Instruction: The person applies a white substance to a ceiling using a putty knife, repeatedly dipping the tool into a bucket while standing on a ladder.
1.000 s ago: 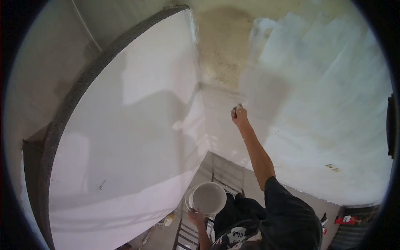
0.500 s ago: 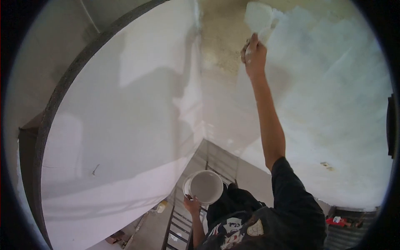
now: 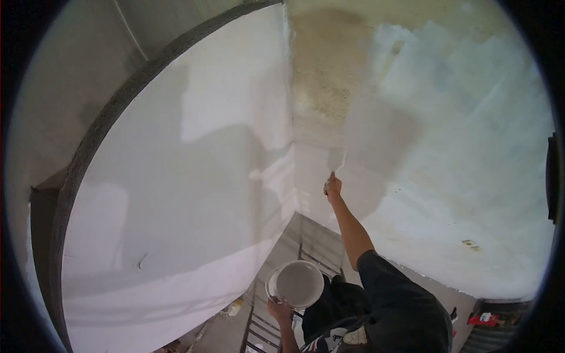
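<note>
My right hand (image 3: 333, 186) is closed round the handle of a flat, pale spreading tool (image 3: 336, 159). The tool's blade lies against the wall near the corner, just under a bare tan patch (image 3: 323, 70). White coating (image 3: 453, 135) covers much of the right wall. Low in the view, my left hand (image 3: 280, 310) grips the near left rim of a round white bucket (image 3: 299, 285). What the bucket holds looks pale and smooth.
A smooth white wall (image 3: 159, 194) with a dark curved edge (image 3: 100, 129) stands on the left. Below are metal bars like a ladder or scaffold (image 3: 263, 329), a wall box (image 3: 471, 245) and red items (image 3: 485, 319) at the lower right.
My right hand rose with the tool to the upper wall, then came down to near the corner. More white coating shows beside the tan patch. My left hand still holds the bucket.
</note>
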Action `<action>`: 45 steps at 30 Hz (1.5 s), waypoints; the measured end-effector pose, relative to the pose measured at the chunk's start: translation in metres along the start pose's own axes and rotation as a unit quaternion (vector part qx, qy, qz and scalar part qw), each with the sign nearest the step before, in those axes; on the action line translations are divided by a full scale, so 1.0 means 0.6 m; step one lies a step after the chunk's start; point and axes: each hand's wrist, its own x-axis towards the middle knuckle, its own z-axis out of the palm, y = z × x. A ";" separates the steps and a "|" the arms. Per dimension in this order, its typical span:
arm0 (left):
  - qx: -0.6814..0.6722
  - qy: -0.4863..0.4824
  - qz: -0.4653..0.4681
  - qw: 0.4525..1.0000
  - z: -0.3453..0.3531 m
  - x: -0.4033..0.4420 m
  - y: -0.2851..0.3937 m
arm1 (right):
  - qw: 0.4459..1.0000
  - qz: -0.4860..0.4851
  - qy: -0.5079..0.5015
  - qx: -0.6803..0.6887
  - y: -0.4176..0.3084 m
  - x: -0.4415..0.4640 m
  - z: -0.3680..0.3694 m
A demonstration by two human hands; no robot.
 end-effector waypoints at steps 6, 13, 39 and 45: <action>-0.042 0.037 0.008 0.998 0.020 0.001 -0.031 | 0.948 0.122 -0.015 0.293 -0.036 0.045 -0.003; 0.015 0.045 0.001 0.999 -0.009 -0.013 0.041 | 0.923 0.031 -0.088 0.372 -0.303 -0.091 0.006; 0.022 0.025 0.036 0.999 0.010 0.018 -0.038 | 0.919 -0.394 -0.020 0.016 -0.522 -0.199 -0.080; 0.030 0.028 0.045 0.998 0.012 0.007 -0.031 | 0.965 -0.260 -0.023 -0.017 -0.345 -0.164 -0.103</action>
